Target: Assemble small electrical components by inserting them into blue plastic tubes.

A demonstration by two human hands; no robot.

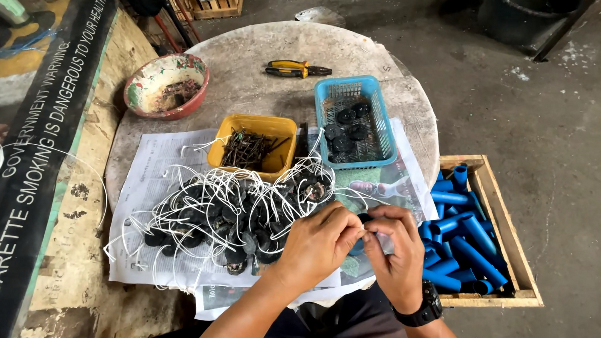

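My left hand (318,243) and my right hand (394,249) meet at the near edge of the round table (265,48). Their fingertips pinch together on a small dark piece with a blue tube (358,248) between them; most of it is hidden by the fingers. A white string runs from my fingers toward the pile. Just left of my hands lies a heap of black round pieces tied with white strings (225,216) on newspaper (154,164). My right wrist wears a black watch (425,306).
A yellow tub of dark nails (251,144), a blue basket with black discs (352,121), a red-rimmed bowl (165,84) and yellow-handled pliers (294,69) sit on the table. A wooden crate of blue tubes (471,235) stands on the floor at right.
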